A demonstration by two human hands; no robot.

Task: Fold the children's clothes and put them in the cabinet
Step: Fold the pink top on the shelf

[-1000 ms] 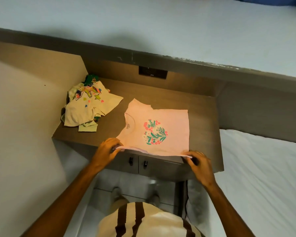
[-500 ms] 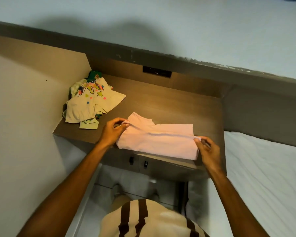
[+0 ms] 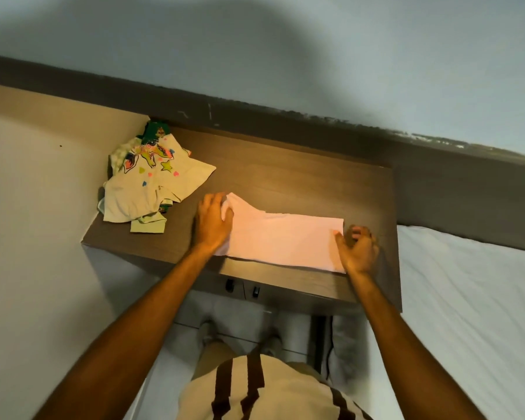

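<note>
A pink children's shirt [image 3: 281, 241] lies folded in half on the brown cabinet top [image 3: 285, 177], its printed side hidden inside the fold. My left hand [image 3: 212, 222] rests on the shirt's left end, with fabric pinched between thumb and fingers. At the right edge of the shirt is my right hand [image 3: 356, 247]; its thumb touches the fabric and its fingers are loosely curled beside it. A crumpled pile of cream and green printed children's clothes [image 3: 149, 180] sits at the back left of the cabinet top.
Two small dark handles [image 3: 243, 287] show on the cabinet front below the top's edge. A bed with a white sheet [image 3: 467, 313] adjoins the cabinet on the right. A beige wall panel [image 3: 34, 222] stands on the left. My feet are on the floor below.
The shirt's near half was lifted and folded away from me over the floral print. Both hands then moved forward and laid the fold flat on the cabinet top.
</note>
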